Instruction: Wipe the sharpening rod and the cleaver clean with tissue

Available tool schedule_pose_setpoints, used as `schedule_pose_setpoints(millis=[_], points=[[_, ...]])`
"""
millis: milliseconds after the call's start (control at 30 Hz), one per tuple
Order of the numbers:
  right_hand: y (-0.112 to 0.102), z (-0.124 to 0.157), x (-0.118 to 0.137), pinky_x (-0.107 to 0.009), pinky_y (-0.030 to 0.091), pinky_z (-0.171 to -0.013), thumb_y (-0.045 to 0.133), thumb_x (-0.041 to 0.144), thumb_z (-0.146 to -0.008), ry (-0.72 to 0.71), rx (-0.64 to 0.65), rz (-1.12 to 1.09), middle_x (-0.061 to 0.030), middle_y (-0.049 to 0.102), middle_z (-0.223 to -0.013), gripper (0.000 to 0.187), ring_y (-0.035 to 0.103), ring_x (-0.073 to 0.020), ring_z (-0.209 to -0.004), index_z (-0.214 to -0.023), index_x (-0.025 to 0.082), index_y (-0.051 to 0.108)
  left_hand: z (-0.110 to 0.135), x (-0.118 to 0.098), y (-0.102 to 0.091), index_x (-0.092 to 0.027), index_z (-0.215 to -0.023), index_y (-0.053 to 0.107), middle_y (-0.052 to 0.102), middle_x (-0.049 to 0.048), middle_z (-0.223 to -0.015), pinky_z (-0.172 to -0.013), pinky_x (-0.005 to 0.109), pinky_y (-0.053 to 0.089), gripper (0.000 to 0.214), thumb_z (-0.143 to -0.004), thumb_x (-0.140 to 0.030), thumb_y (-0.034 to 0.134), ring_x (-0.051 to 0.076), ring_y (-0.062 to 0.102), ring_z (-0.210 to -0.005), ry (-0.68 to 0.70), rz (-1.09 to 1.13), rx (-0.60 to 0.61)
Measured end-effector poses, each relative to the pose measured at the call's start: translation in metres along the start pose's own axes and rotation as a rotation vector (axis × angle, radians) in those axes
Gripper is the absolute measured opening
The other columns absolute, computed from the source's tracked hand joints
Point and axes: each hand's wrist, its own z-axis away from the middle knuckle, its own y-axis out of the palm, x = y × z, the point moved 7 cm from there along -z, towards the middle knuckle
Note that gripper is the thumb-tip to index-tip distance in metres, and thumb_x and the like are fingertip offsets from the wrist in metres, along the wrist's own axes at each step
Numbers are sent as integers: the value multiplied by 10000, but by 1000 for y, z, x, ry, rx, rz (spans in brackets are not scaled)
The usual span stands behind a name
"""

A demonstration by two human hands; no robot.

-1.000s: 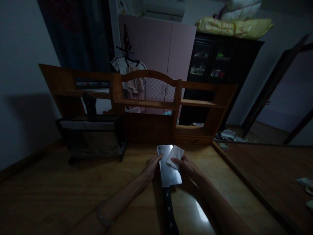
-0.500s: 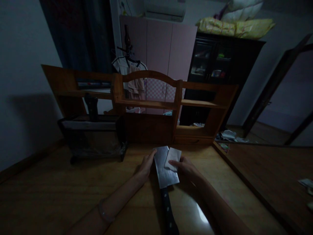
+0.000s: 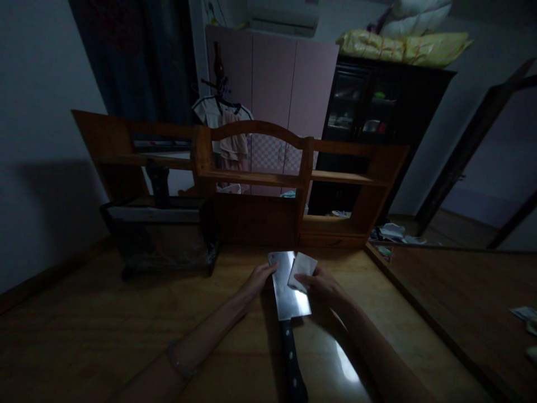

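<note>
From here I have the cleaver flat-side up, handle near
Left hand clamped on its far left edge; right hand, apart, pinching white cloth at its right

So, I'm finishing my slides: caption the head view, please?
The left hand grips a cleaver's blade while the right hand holds a folded white wipe over it.

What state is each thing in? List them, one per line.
Cleaver: handle unheld, toward the person
White pad: apparently folded, over the blade
Left hand: gripping the blade
Right hand: holding the pad
Pink wardrobe: doors shut
Black cabinet: doors appear shut
Drawer: shut
Clothes: hanging
</note>
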Motion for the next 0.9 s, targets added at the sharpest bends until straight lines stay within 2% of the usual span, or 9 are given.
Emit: schedule_pose_setpoints(millis=[133,267,333,433,533,633,733,800,900], points=[[-3,-4,-7,-285,440,-574,790,355,-602,47,-51,37,-78,689,-794,350,615,-180,-634,-835,126,664,0,1,1,-110,-914,688,710,112,-844,-634,287,487,389,-708,-439,703,195,652,-659,26,7,4],[-7,-8,-3,-268,424,-551,784,386,-600,-23,-104,29,-53,670,-734,357,590,-156,-591,-802,129,639,0,2,0,-110,-940,679,704,104,-858,-621,271,480,395,-685,-408,730,179,642,-649,46,7,-13],[-15,-9,-1,-266,424,-542,765,398,-617,-58,-152,6,-41,658,-709,344,580,-152,-575,-793,140,623,-1,2,-3,-111,-922,676,702,95,-856,-623,259,476,371,-691,-397,724,169,636,-655,54,18,-56],[-33,-9,3,-284,459,-593,732,373,-639,-95,-261,-54,-32,663,-760,309,604,-172,-645,-840,170,613,-3,2,-16,-131,-933,661,699,81,-898,-664,250,478,344,-696,-374,717,168,644,-720,108,78,-190],[-46,-7,11,-304,494,-692,684,274,-630,-134,-318,-121,-11,643,-714,173,607,-177,-705,-754,185,603,-6,5,-28,-142,-929,642,693,69,-869,-666,257,482,328,-693,-357,715,169,646,-720,113,162,-266],[-41,-7,18,-313,508,-729,604,227,-626,-116,-260,-264,-8,630,-681,75,608,-179,-728,-690,198,580,-10,10,-34,-130,-879,631,684,69,-802,-646,270,488,292,-688,-333,718,168,641,-672,80,200,-243],[-24,-6,25,-342,518,-740,583,253,-658,-91,-129,-354,-36,680,-857,269,638,-215,-845,-924,224,601,-13,11,-36,-127,-882,627,683,79,-814,-641,278,494,285,-695,-324,713,173,643,-671,76,206,-215],[-16,-5,27,-363,522,-754,593,291,-695,-94,-81,-357,-47,684,-977,400,648,-229,-890,-1090,249,554,-15,13,-37,-127,-886,626,681,80,-820,-631,273,492,283,-701,-323,710,172,643,-672,81,207,-209],[-13,-4,25,-360,532,-755,616,338,-727,-76,-87,-339,-70,680,-1041,411,660,-230,-883,-1117,230,544,-18,15,-38,-122,-881,626,679,80,-827,-627,261,486,281,-703,-322,711,167,641,-678,90,206,-210]])
